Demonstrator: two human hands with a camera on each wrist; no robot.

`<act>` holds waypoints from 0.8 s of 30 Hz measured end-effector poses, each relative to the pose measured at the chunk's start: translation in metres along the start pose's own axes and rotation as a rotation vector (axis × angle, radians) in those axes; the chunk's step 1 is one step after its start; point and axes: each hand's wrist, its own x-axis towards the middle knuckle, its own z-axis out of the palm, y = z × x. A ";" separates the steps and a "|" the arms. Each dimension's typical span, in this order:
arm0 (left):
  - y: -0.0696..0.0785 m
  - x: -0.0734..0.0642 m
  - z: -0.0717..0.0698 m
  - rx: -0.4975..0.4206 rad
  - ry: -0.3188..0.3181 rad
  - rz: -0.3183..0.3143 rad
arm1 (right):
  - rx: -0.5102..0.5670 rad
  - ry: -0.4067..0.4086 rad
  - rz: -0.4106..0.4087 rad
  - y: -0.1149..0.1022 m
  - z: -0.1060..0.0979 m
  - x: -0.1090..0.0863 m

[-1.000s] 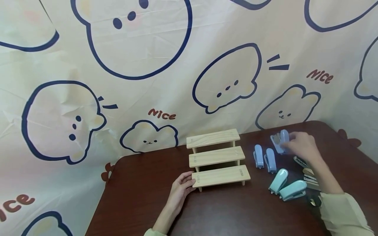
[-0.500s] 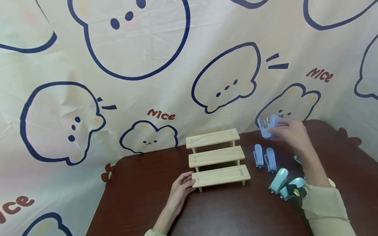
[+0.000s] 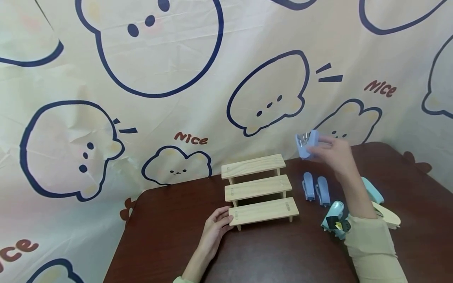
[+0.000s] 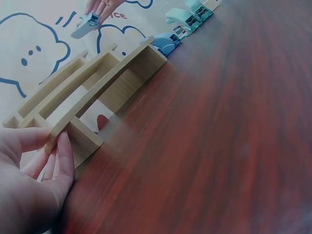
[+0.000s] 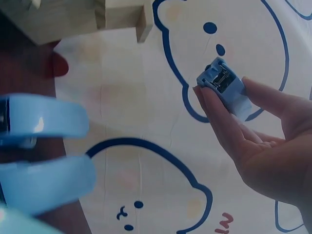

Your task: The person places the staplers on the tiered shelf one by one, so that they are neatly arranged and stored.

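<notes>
- A pale sleeve (image 3: 373, 247) and dark wrist device (image 3: 337, 225) now nearly hide one mint stapler (image 3: 340, 234); another mint stapler (image 3: 335, 208), partly covered, lies toward 4 o'clock from the three-step wooden rack (image 3: 258, 188).
- The left hand (image 3: 214, 230), at the rack's 8 o'clock, pinches the lowest step's left end, as half a second ago.
- More of a cream stapler (image 3: 390, 217) shows than before.
- Two blue staplers (image 3: 308, 186) (image 3: 323, 191) lie unmoved on the surface (image 3: 177, 232), at the rack's 3 o'clock.
- Farthest, the right hand (image 3: 334, 153) pinches a raised blue stapler (image 3: 313, 140) between thumb and fingers, off the rack's 1 o'clock, shifted toward 10 o'clock since then; some fingers are hidden.
</notes>
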 end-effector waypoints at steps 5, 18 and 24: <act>-0.001 0.001 0.000 0.003 0.002 -0.007 | 0.044 0.013 0.013 -0.006 0.012 0.000; -0.001 0.002 -0.001 0.014 -0.012 0.004 | 0.153 -0.019 0.003 -0.015 0.043 0.000; -0.001 0.001 -0.001 0.015 -0.006 -0.004 | 0.130 -0.008 -0.010 -0.013 0.058 0.004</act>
